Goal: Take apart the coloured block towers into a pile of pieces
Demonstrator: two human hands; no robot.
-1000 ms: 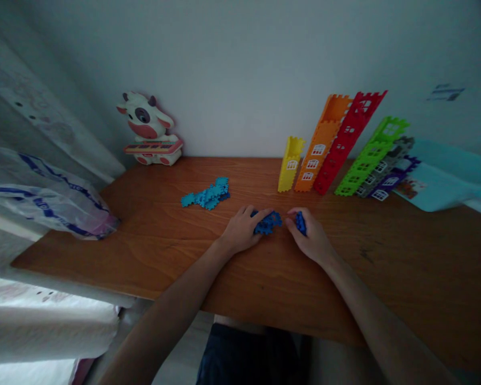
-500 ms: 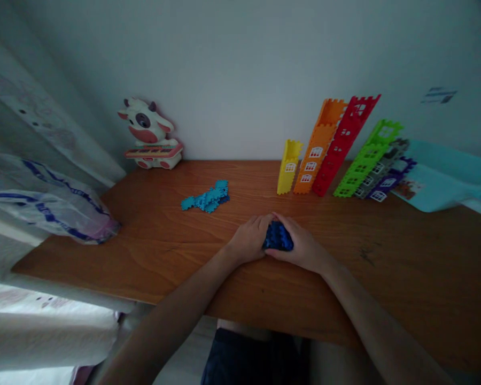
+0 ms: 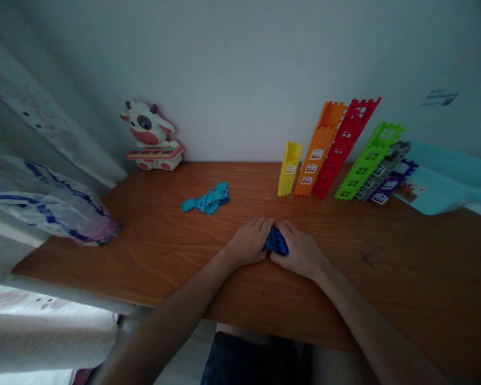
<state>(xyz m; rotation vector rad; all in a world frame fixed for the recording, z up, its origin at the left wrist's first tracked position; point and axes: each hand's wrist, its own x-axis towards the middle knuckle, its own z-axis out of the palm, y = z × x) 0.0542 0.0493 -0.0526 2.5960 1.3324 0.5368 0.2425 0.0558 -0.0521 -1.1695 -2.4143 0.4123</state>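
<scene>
Dark blue toothed building blocks [image 3: 276,241] sit between my two hands, just above or on the wooden table; how many pieces there are I cannot tell. My left hand [image 3: 251,240] is closed on their left side, fingers bent over the top. On the right side my right hand [image 3: 299,247] grips them with thumb in front and fingers behind. Parts of the blocks are hidden by the fingers. Farther off to the left lies a loose pile of light blue toothed pieces [image 3: 210,199], with a darker blue bit at its right edge.
Toothed block towers stand along the back right: yellow [image 3: 288,170], orange [image 3: 316,152], red [image 3: 344,149], green [image 3: 366,163], grey [image 3: 379,174] and purple [image 3: 388,184]. Beside them is a pale turquoise bin [image 3: 436,182]. A cow piano toy [image 3: 152,136] and a plastic bag [image 3: 60,206] are at left.
My right hand has turned and shifted slightly toward me and left around the blue blocks, which are now tilted differently. My left hand stays almost in place.
</scene>
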